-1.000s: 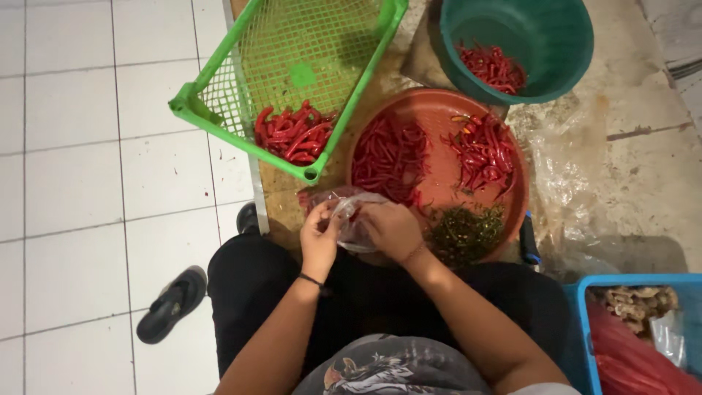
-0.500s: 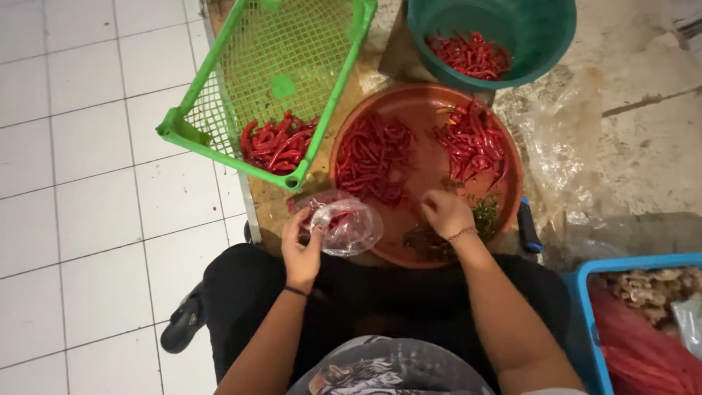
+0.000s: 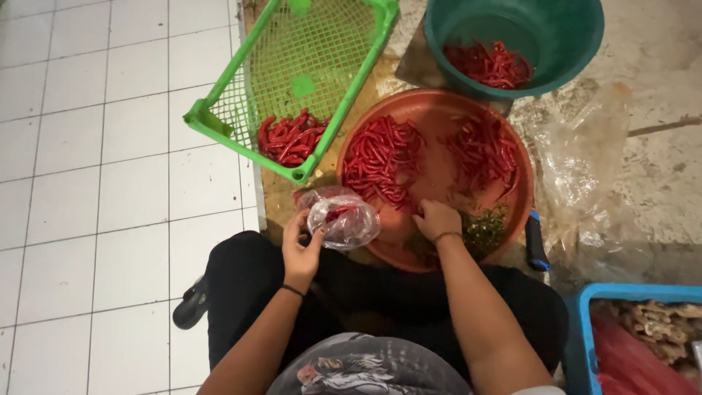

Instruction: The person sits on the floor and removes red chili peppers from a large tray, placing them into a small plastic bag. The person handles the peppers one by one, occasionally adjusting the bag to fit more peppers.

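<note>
Fingers (image 3: 316, 232) of the left hand (image 3: 300, 249) pinch the small clear plastic bag (image 3: 344, 221) of red chillies, while the right hand (image 3: 436, 219), parted from it since a second ago, now rests curled on the round brown tray (image 3: 439, 175) beside the loose red chillies (image 3: 380, 157).

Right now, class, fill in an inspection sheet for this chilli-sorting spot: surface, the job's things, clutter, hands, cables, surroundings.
Surface: white tiled floor on the left, rough stained concrete on the right.
Job's things: round brown tray with two heaps of red chillies and a small pile of green stems; clear plastic bag with a few chillies inside.
Clutter: green mesh basket tilted, chillies in its low corner; green bucket with chillies; loose clear plastic sheet; blue crate at lower right.
Hands: left hand holds the bag; right hand rests on the tray among chillies.
Cables: nothing seen.
Surroundings: dark sandal on the tiles.
</note>
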